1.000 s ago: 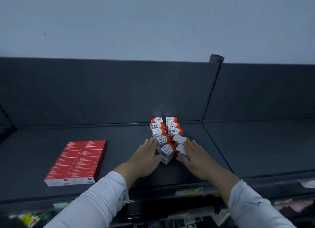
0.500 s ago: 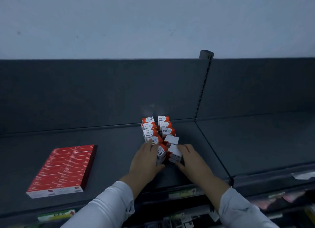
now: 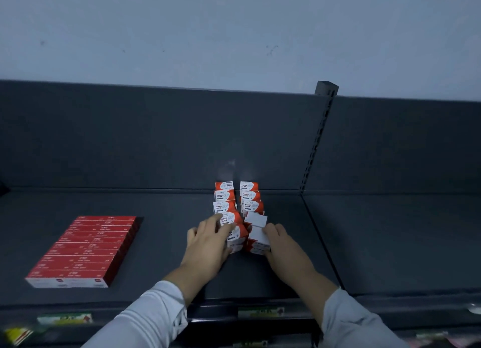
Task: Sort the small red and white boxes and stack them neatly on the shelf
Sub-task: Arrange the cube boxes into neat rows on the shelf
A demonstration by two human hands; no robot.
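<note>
Several small red and white paper clip boxes [image 3: 224, 195] stand in two rows running from the shelf's back panel toward me on the dark shelf [image 3: 169, 212]. The two front boxes of the right row show blank white faces [image 3: 255, 218] and sit slightly askew. My left hand [image 3: 208, 246] lies against the left row's front end, its straight fingers reaching over the front boxes [image 3: 235, 234]. My right hand [image 3: 285, 246] is at the right row's front end, fingers bent against the front white-faced box [image 3: 256, 237] and thumb at its lower front.
A flat block of long red boxes [image 3: 83, 251] lies on the shelf at the left. A slotted upright [image 3: 316, 142] divides this shelf bay from the one on the right [image 3: 390, 238]. Price labels [image 3: 260, 311] run along the front rail.
Both hands have slid forward and closed in on the front boxes. The left fingers now reach over the left row and the right fingers have bent round the front right box.
</note>
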